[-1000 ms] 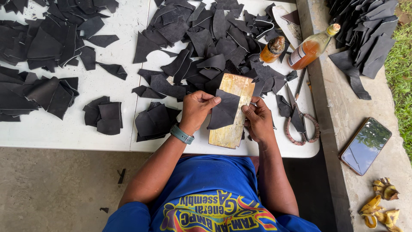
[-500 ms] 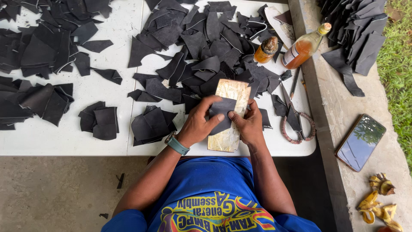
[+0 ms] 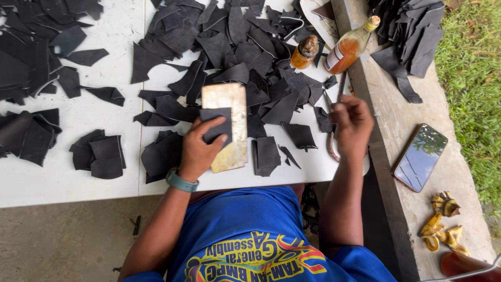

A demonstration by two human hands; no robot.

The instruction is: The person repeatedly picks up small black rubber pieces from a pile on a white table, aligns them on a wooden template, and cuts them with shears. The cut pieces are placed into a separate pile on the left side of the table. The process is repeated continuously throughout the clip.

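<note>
left hand [image 3: 198, 149] fingers press a black leather piece [image 3: 215, 125] onto the pale board [image 3: 229, 151]; right hand [image 3: 352, 125] fingers curled by the scissors [image 3: 330, 141].

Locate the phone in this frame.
In the head view, the phone lies face up on the concrete ledge, right of the right hand, above the banana peels.

Black leather scraps [image 3: 229, 36] litter the white table [image 3: 52, 183]. The wooden board [image 3: 232, 125] is pale tan, the bottle [image 3: 348, 47] amber, the wristband [image 3: 181, 181] teal, the shirt [image 3: 250, 230] bright blue with multicoloured lettering.
</note>
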